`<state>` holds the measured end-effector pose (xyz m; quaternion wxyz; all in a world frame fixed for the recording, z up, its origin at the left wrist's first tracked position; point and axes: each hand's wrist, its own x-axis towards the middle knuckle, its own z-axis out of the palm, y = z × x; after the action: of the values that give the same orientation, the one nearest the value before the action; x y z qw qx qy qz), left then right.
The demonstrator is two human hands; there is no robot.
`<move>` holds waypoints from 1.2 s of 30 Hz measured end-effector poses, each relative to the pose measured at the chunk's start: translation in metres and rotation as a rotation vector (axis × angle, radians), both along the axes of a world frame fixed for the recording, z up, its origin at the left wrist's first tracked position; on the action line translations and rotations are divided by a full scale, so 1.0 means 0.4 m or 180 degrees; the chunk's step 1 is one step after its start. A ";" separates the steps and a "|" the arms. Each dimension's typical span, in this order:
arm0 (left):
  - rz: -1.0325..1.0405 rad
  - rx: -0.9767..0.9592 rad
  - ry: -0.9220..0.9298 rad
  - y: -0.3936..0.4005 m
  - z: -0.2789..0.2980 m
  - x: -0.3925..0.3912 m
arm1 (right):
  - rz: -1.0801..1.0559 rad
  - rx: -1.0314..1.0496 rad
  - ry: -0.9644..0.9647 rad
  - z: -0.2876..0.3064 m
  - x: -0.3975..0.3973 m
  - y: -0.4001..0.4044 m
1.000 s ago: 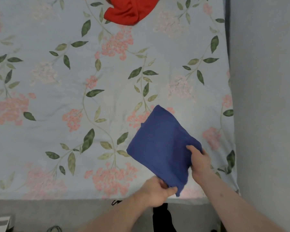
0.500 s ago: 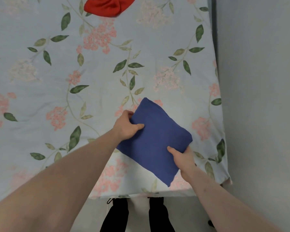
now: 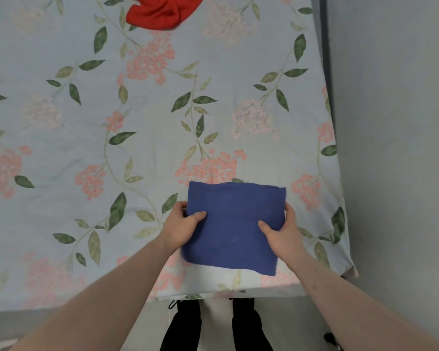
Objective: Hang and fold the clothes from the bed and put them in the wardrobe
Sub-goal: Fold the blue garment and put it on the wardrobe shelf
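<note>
Gripping the folded blue cloth (image 3: 232,224) at both side edges: left hand (image 3: 181,225) and right hand (image 3: 281,231), thumbs on top, fingers curled under. Flat, squarish, neatly folded, lying near the foot edge of the bed (image 3: 86,148). Crumpled red garment (image 3: 160,10) well apart, farther up the bed.

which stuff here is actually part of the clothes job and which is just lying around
Part of the job:
- folded blue cloth, held by left hand and right hand
- red garment at the far end
- bed under both

Just lying about:
- grey wall on the right
- floor
</note>
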<state>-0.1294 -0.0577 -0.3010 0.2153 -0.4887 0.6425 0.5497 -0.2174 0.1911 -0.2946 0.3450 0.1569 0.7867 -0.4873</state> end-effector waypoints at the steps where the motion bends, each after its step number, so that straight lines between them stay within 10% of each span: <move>1: 0.0067 0.0071 0.0034 0.004 -0.002 -0.013 | -0.0008 -0.0007 0.0003 -0.001 -0.002 -0.001; 21: -0.0194 -0.0053 -0.0060 -0.068 -0.011 -0.211 | 0.0069 0.0107 -0.0573 -0.028 -0.233 -0.031; 36: -0.3111 -0.2172 0.2068 -0.011 0.121 0.049 | 0.2336 0.0312 0.1971 0.089 -0.008 0.150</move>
<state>-0.1097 -0.0623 -0.2528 0.0687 0.0073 0.9591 0.2747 -0.2205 0.2511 -0.2590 0.2359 -0.2674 0.8779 -0.3195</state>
